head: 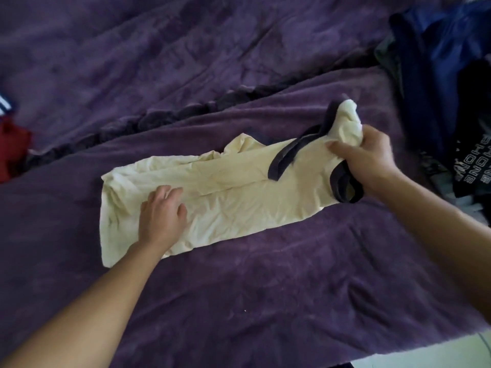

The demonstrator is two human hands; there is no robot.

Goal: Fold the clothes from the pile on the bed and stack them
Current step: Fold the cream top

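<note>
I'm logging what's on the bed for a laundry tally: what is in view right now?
cream sleeveless top: one, cream with dark trim, lying folded lengthwise across the middle of the bed cover
bed cover: one, purple, rumpled, under everything
blue garment: one, blue, in the pile at the upper right
black garment: one, black with white lettering, in the pile at the right edge
red garment: one, red, at the left edge
striped cloth: one, navy and white, just above the red garment, mostly cut off
left hand: flat on the top's hem end
right hand: grips the top's strap end
</note>
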